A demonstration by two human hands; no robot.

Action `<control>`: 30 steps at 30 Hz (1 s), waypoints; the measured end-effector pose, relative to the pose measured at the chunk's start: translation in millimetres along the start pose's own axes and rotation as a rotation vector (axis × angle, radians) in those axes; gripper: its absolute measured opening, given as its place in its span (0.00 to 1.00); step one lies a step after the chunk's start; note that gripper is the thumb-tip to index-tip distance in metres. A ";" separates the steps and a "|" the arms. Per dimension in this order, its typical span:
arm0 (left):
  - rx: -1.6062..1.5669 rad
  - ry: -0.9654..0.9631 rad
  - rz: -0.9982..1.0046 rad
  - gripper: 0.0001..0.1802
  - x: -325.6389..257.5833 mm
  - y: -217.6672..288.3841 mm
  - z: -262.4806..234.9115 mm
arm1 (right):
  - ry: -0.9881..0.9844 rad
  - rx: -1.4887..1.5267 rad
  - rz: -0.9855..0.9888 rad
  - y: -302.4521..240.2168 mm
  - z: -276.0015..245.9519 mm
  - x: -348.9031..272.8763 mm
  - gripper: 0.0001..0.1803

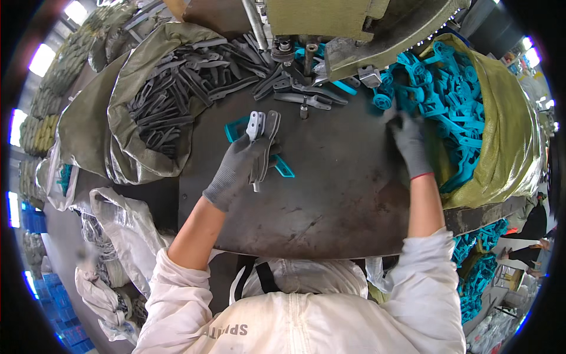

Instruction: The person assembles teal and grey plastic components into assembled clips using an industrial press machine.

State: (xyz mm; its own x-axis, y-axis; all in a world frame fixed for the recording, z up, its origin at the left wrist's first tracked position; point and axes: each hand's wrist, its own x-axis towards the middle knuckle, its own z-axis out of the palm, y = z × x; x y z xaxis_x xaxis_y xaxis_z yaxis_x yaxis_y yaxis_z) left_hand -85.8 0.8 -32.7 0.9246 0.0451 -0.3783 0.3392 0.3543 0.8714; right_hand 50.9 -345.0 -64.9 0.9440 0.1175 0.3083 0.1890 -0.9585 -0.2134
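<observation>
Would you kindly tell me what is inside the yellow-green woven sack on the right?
Teal plastic parts, some with round ends, lie heaped in the yellow-green woven sack. The pile hides whatever lies deeper.

The left grip (237, 160) holds gray levers (272, 126), the right grip (411, 143) beside turquoise parts (457, 88).

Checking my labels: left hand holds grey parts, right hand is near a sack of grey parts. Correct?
One error: the sack near the right hand holds teal parts, not grey, as the head view shows. The left hand does hold grey parts.
</observation>
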 end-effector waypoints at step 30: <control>0.722 0.047 0.166 0.12 61.9 45.5 3.1 | -0.712 1.206 0.332 -148.4 -24.5 -10.8 0.30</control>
State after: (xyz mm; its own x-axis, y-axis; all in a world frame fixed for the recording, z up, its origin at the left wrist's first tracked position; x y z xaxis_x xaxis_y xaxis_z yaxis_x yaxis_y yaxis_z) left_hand -12.6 16.8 -15.5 0.9707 0.0902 -0.2228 0.2404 -0.3623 0.9005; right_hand 6.1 -210.3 -13.9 0.8529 0.3843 -0.3534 -0.2926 -0.2086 -0.9332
